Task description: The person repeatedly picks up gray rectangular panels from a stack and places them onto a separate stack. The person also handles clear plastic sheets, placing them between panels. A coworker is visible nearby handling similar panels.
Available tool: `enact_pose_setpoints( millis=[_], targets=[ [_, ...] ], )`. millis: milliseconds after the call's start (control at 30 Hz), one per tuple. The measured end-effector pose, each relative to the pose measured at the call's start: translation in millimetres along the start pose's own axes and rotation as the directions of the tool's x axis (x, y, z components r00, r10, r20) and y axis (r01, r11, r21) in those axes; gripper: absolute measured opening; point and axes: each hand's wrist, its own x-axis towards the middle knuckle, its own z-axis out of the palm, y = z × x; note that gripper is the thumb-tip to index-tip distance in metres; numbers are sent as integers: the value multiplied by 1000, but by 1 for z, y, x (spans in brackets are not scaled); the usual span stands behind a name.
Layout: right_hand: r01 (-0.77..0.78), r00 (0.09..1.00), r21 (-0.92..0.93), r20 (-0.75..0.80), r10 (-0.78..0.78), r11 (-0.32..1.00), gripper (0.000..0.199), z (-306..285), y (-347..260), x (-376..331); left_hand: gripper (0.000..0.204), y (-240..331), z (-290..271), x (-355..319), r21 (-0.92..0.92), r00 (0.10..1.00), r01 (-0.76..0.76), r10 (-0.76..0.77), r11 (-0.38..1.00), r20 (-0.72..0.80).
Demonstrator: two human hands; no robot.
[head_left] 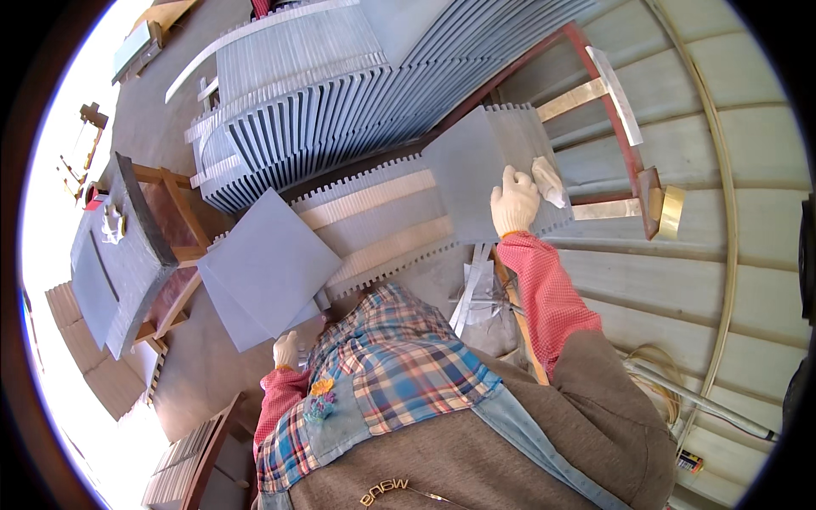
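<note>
My right hand [515, 202], in a cream glove, rests with bent, slightly parted fingers on a slotted grey rack section, by the right side of a flat grey sheet [463, 174]. Just beside its fingers lies a crumpled white cloth or glove [549, 181]. My left hand [287, 350], gloved too, is closed at the lower edge of two overlapping grey sheets [270, 259]. These sheets lie askew over the left end of the long slotted rack [374, 219] and stick out toward me. The left fingertips are hidden.
Beyond the rack stands a row of many upright grey plates [323, 127]. A dark red frame [625, 144] with a tape roll [671, 212] is at right. A table [140, 255] with a sheet on it stands at left. Cables and a pipe [722, 404] run along the right-hand wall.
</note>
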Motion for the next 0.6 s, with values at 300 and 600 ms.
enact_pose_setpoints(
  millis=[300, 600],
  targets=[
    [-46, 997, 81, -50, 50, 996, 44, -11, -8, -6, 31, 36, 9, 1, -13, 994, -26, 27, 1000, 105],
    [-269, 947, 247, 244, 209, 931, 47, -15, -43, -24, 35, 67, 23, 7, 105, 990, -57, 43, 993, 135]
  ],
)
